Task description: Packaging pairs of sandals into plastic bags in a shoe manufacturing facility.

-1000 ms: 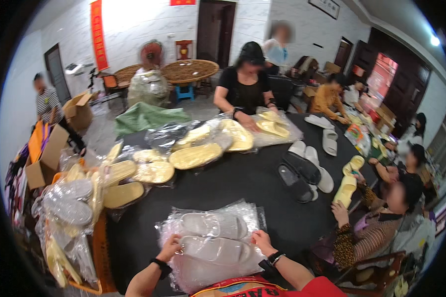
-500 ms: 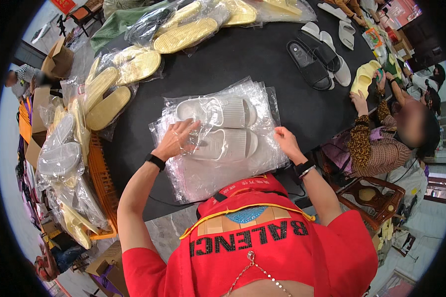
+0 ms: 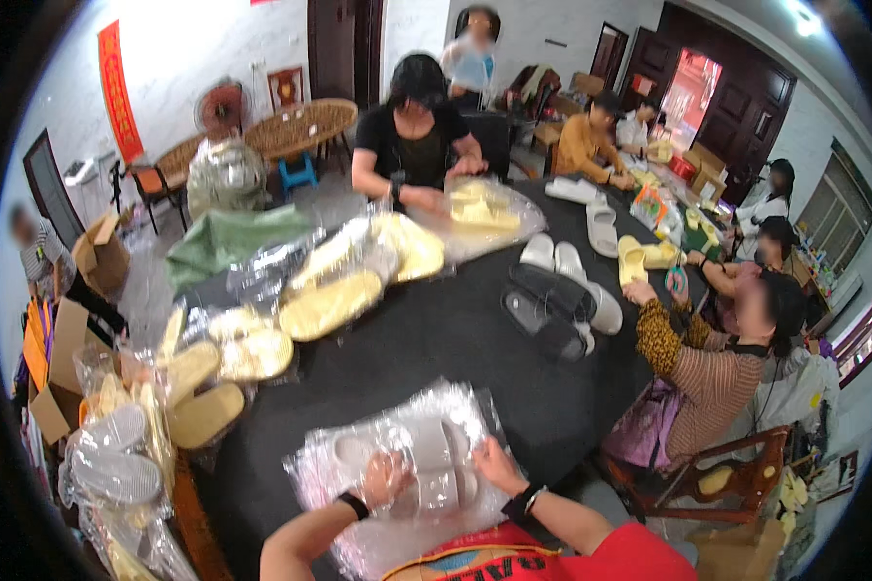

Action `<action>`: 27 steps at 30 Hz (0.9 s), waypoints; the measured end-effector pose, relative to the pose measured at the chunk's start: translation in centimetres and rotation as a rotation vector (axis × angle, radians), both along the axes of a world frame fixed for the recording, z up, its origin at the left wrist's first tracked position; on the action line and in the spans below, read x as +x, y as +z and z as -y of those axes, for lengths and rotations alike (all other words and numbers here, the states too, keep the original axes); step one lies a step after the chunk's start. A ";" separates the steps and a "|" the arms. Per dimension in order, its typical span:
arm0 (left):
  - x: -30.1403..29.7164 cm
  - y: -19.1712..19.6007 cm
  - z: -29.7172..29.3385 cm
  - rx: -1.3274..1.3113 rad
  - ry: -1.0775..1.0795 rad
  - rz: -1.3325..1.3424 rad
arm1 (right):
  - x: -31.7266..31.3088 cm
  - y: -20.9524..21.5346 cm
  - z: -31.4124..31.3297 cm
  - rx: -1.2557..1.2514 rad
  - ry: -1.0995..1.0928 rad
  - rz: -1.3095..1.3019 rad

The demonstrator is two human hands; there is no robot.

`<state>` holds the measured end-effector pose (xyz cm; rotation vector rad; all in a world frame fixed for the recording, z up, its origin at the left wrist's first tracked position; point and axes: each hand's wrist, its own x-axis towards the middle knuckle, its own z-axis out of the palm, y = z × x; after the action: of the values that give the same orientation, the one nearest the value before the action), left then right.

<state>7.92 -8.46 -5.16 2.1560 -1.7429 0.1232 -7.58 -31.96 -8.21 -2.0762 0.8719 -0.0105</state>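
Observation:
A pair of light grey slippers (image 3: 433, 444) lies in a clear plastic bag on top of a stack of clear plastic bags (image 3: 334, 528) on the black table in front of me. My left hand (image 3: 388, 477) rests on the left part of the slippers through the plastic, fingers apart and slightly bent. At the right edge of the bag, beside the slippers' strap ends, my right hand (image 3: 499, 467) has its fingers closed on the plastic. The fingertips of the right hand are partly blurred.
Bagged yellow slippers (image 3: 331, 305) line the table's far left edge, with bagged grey slippers (image 3: 116, 470) at the left. Loose black slippers (image 3: 543, 315) and white slippers (image 3: 606, 308) lie ahead right. Co-workers sit around the table; one at the right handles yellow slippers (image 3: 632, 259).
The view has tilted up, bringing the far room and co-workers in. My right hand has moved in to the bag's edge; my left hand has shifted right over the slippers, its fingers more bent.

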 end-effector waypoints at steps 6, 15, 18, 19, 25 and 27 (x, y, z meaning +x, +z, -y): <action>-0.3 1.3 -3.3 0.231 0.163 -0.033 | 1.0 0.1 1.9 0.143 -0.205 0.094; 0.9 -2.3 -22.6 -0.036 1.007 -0.166 | 2.6 1.2 3.1 0.074 -0.085 0.070; 1.1 6.9 -20.9 -0.360 1.234 -0.445 | 2.7 2.3 3.5 0.058 0.010 0.111; 0.7 9.5 -20.1 -0.483 1.295 -0.577 | 2.8 2.3 3.5 0.218 0.046 0.131; 3.0 13.5 -14.3 -0.308 0.758 -0.138 | 2.8 0.0 2.0 0.453 0.183 0.114; 1.4 15.0 -7.9 -0.028 0.519 -0.125 | 2.9 -1.7 2.4 0.623 0.137 0.120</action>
<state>9.27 -0.58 9.88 2.4850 -1.0761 0.1392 -4.71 -34.36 -9.96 -1.5253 0.5631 0.1863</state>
